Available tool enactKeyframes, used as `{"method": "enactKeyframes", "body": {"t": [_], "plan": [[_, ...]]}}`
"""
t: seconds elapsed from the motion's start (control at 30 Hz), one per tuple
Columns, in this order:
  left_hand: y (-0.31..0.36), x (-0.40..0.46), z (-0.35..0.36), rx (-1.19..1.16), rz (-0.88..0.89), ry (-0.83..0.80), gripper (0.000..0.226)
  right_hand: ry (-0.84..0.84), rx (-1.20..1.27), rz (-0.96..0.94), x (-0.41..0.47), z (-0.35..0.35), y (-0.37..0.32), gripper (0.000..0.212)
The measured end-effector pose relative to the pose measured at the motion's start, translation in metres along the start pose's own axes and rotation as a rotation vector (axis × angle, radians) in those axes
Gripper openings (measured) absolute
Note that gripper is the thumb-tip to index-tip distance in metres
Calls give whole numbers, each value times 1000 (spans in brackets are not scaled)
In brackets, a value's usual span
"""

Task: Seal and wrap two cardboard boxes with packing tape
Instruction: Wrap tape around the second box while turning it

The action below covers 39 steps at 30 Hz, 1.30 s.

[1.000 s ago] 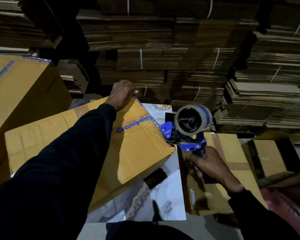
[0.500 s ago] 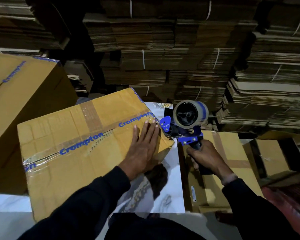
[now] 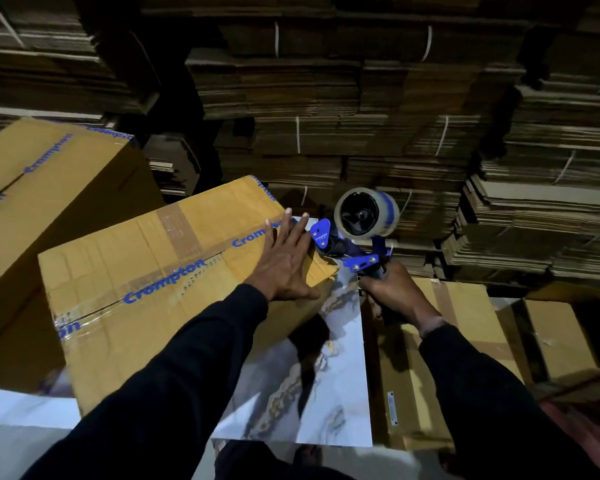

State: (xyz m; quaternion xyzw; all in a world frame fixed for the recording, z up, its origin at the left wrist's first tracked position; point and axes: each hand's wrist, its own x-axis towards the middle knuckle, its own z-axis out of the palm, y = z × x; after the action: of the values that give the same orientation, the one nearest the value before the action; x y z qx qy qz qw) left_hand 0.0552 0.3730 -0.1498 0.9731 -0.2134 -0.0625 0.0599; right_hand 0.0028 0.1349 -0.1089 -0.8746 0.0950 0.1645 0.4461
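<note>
A yellow cardboard box printed "Crompton" lies on the marble-patterned table, with clear tape along its top seam. My left hand lies flat on the box's right end, fingers straight and spread. My right hand grips the handle of a blue tape dispenser carrying a roll of clear tape; its head sits at the box's right edge, just beside my left fingers. A second, larger yellow box stands behind at the left.
Tall stacks of flattened cardboard fill the background. More brown boxes sit low at the right beside the table, one of them open. The table's right edge runs just under the dispenser.
My left hand came off the box's far corner and now lies flat on its right end, sliding toward the far edge. The box settled flatter. The dispenser stayed at the right edge.
</note>
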Motion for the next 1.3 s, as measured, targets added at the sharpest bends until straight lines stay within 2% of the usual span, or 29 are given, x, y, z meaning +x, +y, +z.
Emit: {"method": "enactKeyframes", "body": {"t": [0.4, 0.63, 1.07, 1.3], "plan": [[-1, 4, 2, 73, -7, 65, 136, -48, 20, -28, 1, -1, 12, 17], [0, 4, 3, 44, 0, 101, 131, -16, 88, 24, -23, -5, 33, 22], [-4, 4, 9, 31, 1, 117, 123, 27, 157, 6, -44, 11, 74, 25], [-3, 4, 8, 14, 2, 113, 126, 80, 175, 20, -62, 24, 102, 30]]}}
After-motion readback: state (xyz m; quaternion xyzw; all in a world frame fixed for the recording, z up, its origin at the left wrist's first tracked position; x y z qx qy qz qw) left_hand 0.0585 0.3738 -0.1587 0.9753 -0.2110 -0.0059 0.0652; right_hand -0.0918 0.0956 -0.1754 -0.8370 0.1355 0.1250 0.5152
